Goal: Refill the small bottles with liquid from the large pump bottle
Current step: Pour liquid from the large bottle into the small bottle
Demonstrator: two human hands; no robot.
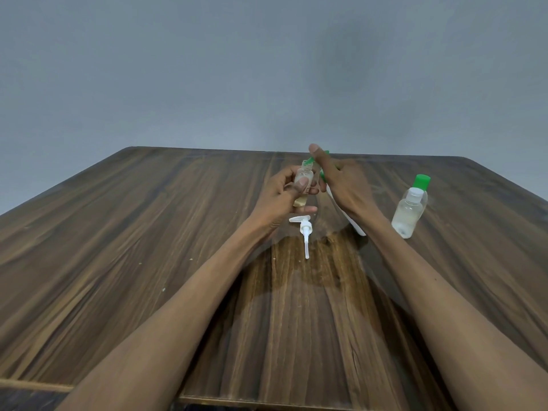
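L hand point(286, 194) grips open small bottle point(303, 185) upright above table point(148, 232), prob. to keep its mouth steady for filling, while R hand point(345, 185) tilts big green-trimmed bottle point(345, 213) toward it, fingers curled round.

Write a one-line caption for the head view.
Left hand holds small clear uncapped bottle upright; right hand tilts large green-trimmed bottle toward it.

Wood-grain surface point(148, 262) fills the lower half of the frame. White pump head point(303, 229) lies flat at centre, tube pointing toward the bottom edge. Two clear small bottles stand at right, touching: white-capped bottle point(406, 216) in front, green-capped bottle point(422, 185) behind
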